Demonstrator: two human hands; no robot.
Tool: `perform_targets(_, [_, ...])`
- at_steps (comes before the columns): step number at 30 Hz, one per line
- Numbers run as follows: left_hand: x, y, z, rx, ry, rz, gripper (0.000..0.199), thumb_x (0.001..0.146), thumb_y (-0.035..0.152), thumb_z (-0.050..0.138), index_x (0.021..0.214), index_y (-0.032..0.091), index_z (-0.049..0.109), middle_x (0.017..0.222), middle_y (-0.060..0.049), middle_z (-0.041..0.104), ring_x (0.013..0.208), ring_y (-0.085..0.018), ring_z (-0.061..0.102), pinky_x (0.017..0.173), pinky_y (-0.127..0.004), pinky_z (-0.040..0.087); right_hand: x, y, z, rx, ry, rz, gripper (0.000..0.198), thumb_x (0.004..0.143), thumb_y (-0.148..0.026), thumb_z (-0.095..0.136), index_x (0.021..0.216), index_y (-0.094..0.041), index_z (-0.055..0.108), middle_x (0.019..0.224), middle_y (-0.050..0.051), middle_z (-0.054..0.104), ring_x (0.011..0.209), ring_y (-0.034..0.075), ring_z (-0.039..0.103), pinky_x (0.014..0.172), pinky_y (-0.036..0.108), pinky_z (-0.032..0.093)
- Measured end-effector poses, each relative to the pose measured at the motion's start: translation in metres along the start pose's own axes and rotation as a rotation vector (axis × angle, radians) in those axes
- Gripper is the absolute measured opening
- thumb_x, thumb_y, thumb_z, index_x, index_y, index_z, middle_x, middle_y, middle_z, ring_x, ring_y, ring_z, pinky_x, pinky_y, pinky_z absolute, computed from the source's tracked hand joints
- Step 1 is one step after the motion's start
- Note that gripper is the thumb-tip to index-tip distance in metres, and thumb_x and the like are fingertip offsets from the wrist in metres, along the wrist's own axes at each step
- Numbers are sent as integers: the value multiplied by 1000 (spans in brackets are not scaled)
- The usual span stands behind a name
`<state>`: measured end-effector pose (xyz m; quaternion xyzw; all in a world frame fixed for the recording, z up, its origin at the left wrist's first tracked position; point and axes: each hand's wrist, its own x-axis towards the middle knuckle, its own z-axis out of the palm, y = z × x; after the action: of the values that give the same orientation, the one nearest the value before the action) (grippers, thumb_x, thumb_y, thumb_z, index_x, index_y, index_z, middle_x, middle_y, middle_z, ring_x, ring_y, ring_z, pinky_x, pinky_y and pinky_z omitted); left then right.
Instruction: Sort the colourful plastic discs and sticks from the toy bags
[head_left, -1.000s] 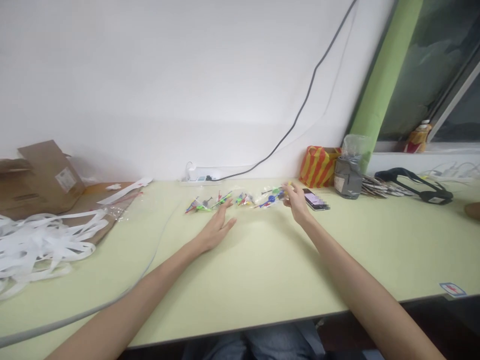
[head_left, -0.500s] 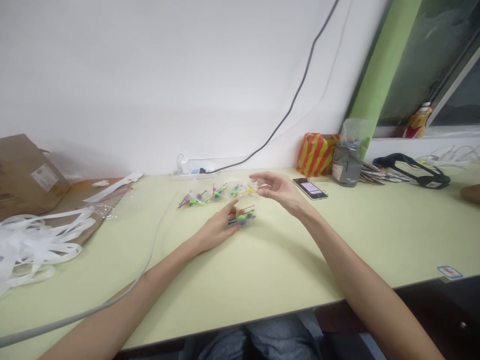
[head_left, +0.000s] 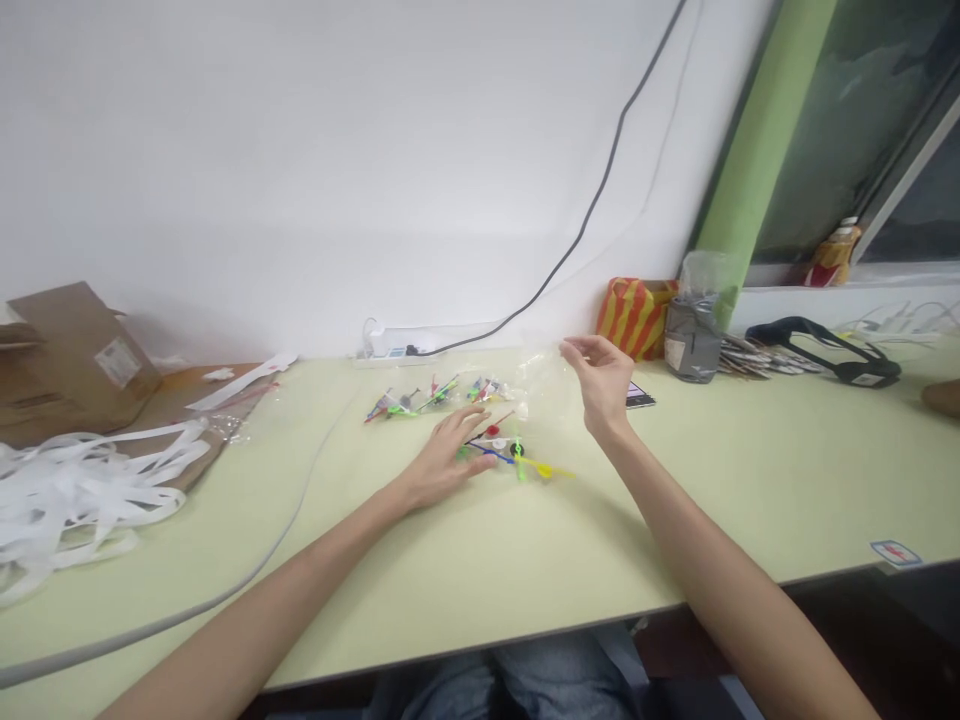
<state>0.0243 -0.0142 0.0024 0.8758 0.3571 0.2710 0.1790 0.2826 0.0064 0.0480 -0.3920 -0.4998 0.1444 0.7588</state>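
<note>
Small coloured plastic pieces (head_left: 517,453), red, white, black, blue, green and yellow, lie loose on the table in front of me. My left hand (head_left: 448,455) rests at their left side, fingers stretched out and thumb apart, partly covering some of them. Up and to the right, my right hand (head_left: 602,380) pinches a clear plastic bag (head_left: 544,375). The bag hangs to the left of those fingers and looks faint against the wall. Behind the left hand lie several clear packets of similar pieces (head_left: 435,395).
A power strip (head_left: 390,345) with a black cable sits by the wall. At left are a cardboard box (head_left: 82,350) and tangled white strips (head_left: 97,480). A phone (head_left: 640,397), striped bag (head_left: 634,318), grey packet (head_left: 694,335) and black strap (head_left: 825,350) stand at right.
The pieces have come out of the bag and spread on the table. My right hand has moved right, drawing the bag away, and the left hand's fingers have loosened.
</note>
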Motion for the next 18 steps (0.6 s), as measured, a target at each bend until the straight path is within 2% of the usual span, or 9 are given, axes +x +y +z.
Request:
perform_targets(2, [0,4,1,-90,47,-35,54,95,53,51,144,32,47,154,-5,40,145,-26,32,121,-47,25,-5,3,5,72,3,67,31,74,-45,75,84,-19,62,84,6,69,78,18,63,67,30,47])
perform_targets(4, [1,8,1,-187,96,-49,47,95,53,51,136,30,57,147,-4,50,140,-26,40,119,-45,29,-13,5,12,125,-34,136,33,72,-45,77,80,-20,58,80,5,68,75,17,62,65,28,47])
perform_targets(7, [4,9,0,-334,234,-82,38,93,53,53,107,24,74,121,-7,68,121,-27,57,110,-44,40,-25,9,21,142,-130,232,36,71,-48,78,74,-20,54,75,4,67,73,17,62,61,27,45])
perform_targets(9, [6,4,-1,-429,373,-140,39,92,53,55,84,20,76,103,-7,73,106,-27,64,104,-43,44,-29,15,24,138,-170,283,40,69,-52,78,71,-20,54,75,5,67,74,18,60,60,27,45])
perform_targets(11, [9,-5,-2,-497,490,-195,39,89,52,59,72,19,73,93,-7,73,99,-25,65,100,-41,46,-31,24,23,145,-193,339,43,66,-55,79,66,-20,54,74,4,64,72,16,57,60,27,44])
perform_targets(15, [11,-21,-4,-568,579,-258,37,85,52,65,70,19,71,82,-6,71,85,-22,63,87,-35,49,-31,36,19,171,-305,460,46,67,-59,77,65,-20,53,72,1,60,69,13,54,61,25,43])
perform_targets(18, [9,-23,-6,-590,540,-264,35,84,50,66,71,18,71,77,-5,70,76,-19,61,78,-31,49,-31,32,18,200,-418,485,45,74,-63,69,84,-20,63,87,4,68,77,14,60,65,25,45])
